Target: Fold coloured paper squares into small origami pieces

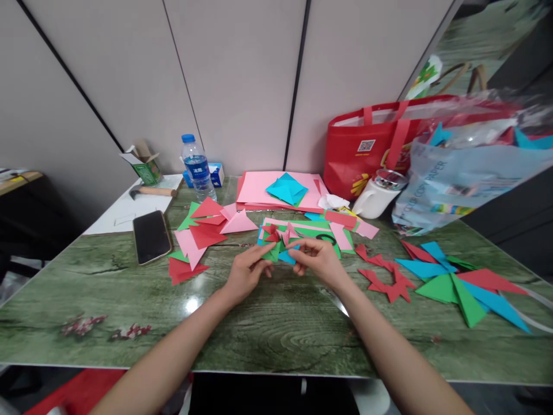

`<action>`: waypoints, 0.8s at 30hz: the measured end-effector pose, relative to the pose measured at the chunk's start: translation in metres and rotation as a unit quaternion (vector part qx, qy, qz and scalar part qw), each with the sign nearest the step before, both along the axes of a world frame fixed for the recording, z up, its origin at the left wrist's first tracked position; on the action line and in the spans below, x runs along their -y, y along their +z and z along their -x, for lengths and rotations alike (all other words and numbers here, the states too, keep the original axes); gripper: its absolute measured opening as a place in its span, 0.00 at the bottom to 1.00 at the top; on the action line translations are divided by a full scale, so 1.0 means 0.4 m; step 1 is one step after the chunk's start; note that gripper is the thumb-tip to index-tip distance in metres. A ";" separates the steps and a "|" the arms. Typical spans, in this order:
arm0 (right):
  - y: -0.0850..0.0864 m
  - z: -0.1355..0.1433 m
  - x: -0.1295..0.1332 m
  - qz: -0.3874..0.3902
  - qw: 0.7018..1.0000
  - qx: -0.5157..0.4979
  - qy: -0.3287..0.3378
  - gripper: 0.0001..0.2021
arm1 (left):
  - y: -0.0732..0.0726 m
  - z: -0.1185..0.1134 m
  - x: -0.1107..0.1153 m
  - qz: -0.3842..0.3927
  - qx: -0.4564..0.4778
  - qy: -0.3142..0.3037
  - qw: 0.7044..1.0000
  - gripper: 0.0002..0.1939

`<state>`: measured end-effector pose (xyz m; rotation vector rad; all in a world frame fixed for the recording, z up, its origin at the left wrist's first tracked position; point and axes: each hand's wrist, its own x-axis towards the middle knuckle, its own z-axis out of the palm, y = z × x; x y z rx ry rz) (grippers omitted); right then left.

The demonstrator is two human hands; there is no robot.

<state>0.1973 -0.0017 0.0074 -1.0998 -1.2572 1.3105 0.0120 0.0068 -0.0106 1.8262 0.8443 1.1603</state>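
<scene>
Between my two hands is a multicoloured folded-paper piece [273,252], with green, blue, red and pink parts joined together. My left hand [247,270] pinches its green side between thumb and fingers. On the blue side, the fingers of my right hand [318,260] are closed on the paper. Just behind the piece lie green and pink paper sheets [309,227], with the black handle of a pair of scissors [325,237] partly showing on them. Loose red, pink and green folded papers [209,235] are spread to the left. A red paper ring [391,282] lies to the right.
A phone [152,237], a hammer [152,191] and a water bottle [198,168] are at the left. Pink sheets [259,189] carry a blue folded paper [286,188]. A white mug [375,197], red bag [358,153], plastic bag [436,190] and pointed paper star [453,279] occupy the right.
</scene>
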 end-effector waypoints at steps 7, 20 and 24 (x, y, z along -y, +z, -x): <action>0.012 0.006 0.007 0.021 1.000 0.000 0.013 0.14 | 0.014 0.001 -0.006 0.213 0.107 -0.046 0.970 0.18; 0.030 0.018 0.018 0.058 0.995 -0.078 0.019 0.13 | 0.001 0.005 -0.012 0.372 0.228 -0.167 0.884 0.17; 0.035 0.022 0.021 0.055 0.995 -0.079 0.007 0.14 | -0.001 0.006 -0.012 0.397 0.236 -0.184 0.868 0.18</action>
